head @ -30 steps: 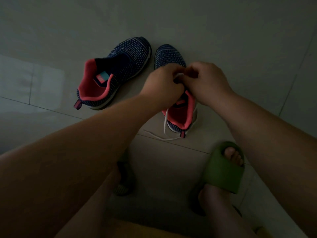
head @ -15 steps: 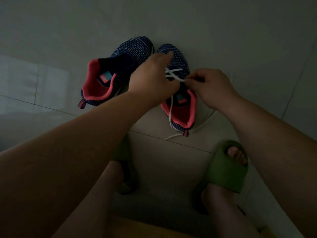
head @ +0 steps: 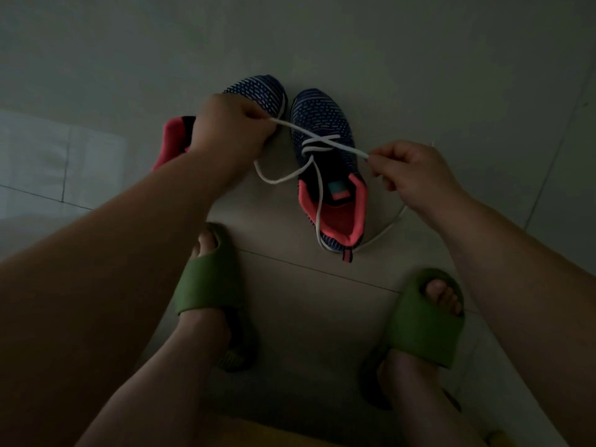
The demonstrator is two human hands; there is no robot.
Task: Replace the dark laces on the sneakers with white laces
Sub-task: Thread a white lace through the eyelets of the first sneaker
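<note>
Two dark blue knit sneakers with pink lining stand on the floor. The right sneaker (head: 325, 124) carries a white lace (head: 317, 141) crossed through its front eyelets. My left hand (head: 230, 127) grips one strand, stretched out to the left above the left sneaker (head: 258, 88), which my hand and forearm largely hide. My right hand (head: 409, 169) pinches the other strand to the right of the shoe. Slack lace loops hang between the shoes, across the pink opening and along the floor by the heel. No dark laces are in view.
The floor is pale grey tile (head: 419, 59) with grout lines. My feet in green slides (head: 206, 279) (head: 425, 317) stand close in front of the sneakers. A yellowish edge (head: 258, 433) shows at the bottom of the frame.
Both hands have moved apart from above the right sneaker, pulling the white lace out sideways. The crossed lace on the shoe is now uncovered. My view has shifted, showing both slides.
</note>
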